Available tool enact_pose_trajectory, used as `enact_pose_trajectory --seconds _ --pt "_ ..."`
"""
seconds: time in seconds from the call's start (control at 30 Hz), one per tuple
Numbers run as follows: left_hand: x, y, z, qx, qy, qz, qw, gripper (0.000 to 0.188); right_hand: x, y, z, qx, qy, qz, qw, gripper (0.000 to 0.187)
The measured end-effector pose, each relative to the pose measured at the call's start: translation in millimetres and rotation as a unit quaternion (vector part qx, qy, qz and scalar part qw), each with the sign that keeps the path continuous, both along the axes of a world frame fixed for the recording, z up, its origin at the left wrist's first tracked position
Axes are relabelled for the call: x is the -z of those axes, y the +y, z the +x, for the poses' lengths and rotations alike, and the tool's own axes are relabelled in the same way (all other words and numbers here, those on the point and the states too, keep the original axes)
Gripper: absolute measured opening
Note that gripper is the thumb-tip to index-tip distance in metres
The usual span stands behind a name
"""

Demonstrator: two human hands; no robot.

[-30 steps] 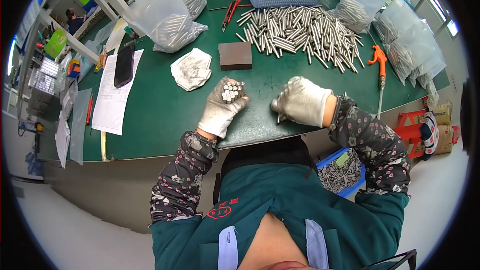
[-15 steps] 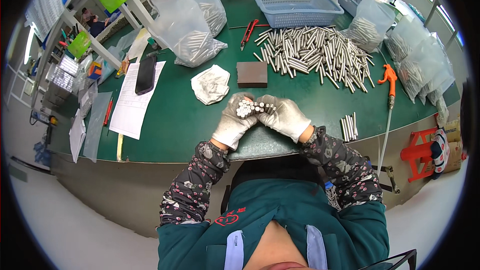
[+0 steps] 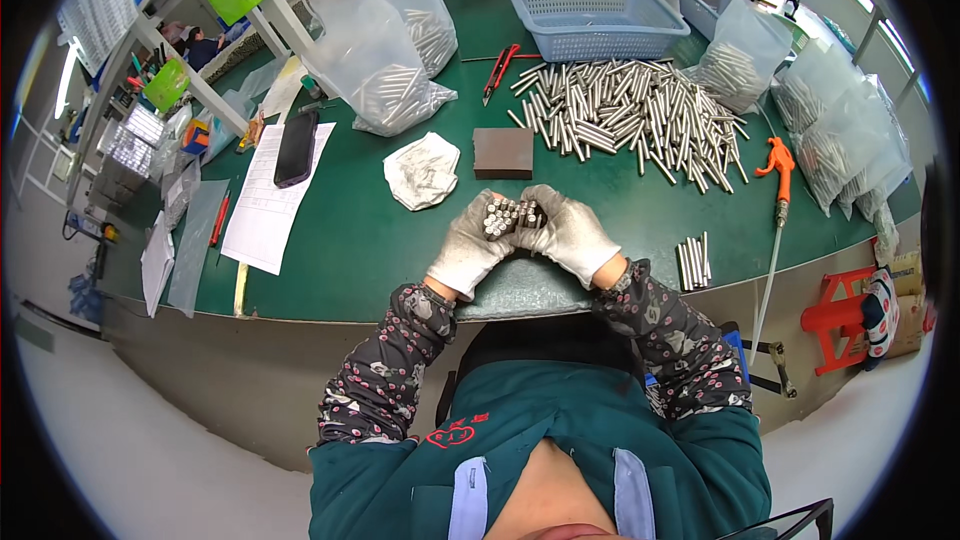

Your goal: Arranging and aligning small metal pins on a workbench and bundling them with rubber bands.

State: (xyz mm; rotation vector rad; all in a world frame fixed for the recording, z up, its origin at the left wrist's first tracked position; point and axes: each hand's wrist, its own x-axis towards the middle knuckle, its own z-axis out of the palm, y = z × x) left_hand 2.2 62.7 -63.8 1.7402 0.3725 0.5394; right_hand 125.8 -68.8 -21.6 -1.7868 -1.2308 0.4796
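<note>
My left hand [image 3: 466, 250], in a white glove with darkened fingertips, is closed around a bundle of short metal pins [image 3: 497, 219], their round ends facing up. Close against it, my right hand [image 3: 575, 240], gloved the same way, grips more of these pins at the bundle's right side. Both hands meet above the near edge of the green table [image 3: 340, 270]. Beyond them sit a brown rectangular block [image 3: 503, 153] and a crumpled white cloth [image 3: 422, 171]. A large heap of loose pins [image 3: 640, 115] spreads farther right. Several pins [image 3: 693, 261] lie side by side near the right front edge.
A blue basket [image 3: 595, 20] stands behind the heap. Clear bags of pins [image 3: 390, 95] are at the back left, with more bags [image 3: 830, 130] at the right. An orange air gun [image 3: 778, 175], red cutter [image 3: 500, 73], phone [image 3: 295, 150] and paper sheet [image 3: 265, 215] lie about.
My right hand has drawn slightly in toward my left, and the row of pins between them is now bunched closer together. The head view has shifted a little.
</note>
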Motion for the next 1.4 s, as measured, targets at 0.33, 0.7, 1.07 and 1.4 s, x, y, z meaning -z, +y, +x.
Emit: enact_pose_trajectory --seconds 0.33,0.7,1.07,1.4 --pt "-26.7 -11.3 -2.4 0.019 -0.010 0.120 0.993 0.056 22.8 2.9 -7.1 0.003 0.051 0.119 0.992 0.051" --pt "-18.8 -8.7 -3.3 0.041 -0.007 -0.031 0.999 0.051 0.7 -6.5 -14.7 -0.024 -0.010 0.170 0.985 0.039" --pt "-23.6 -6.9 -4.4 0.021 -0.003 -0.024 0.999 0.045 21.0 3.9 -11.3 -0.002 0.287 0.175 0.942 0.030" --pt "-21.9 -5.8 -2.6 0.014 0.012 -0.006 1.000 0.045 26.1 9.2 -4.6 0.029 0.188 0.157 0.969 0.026"
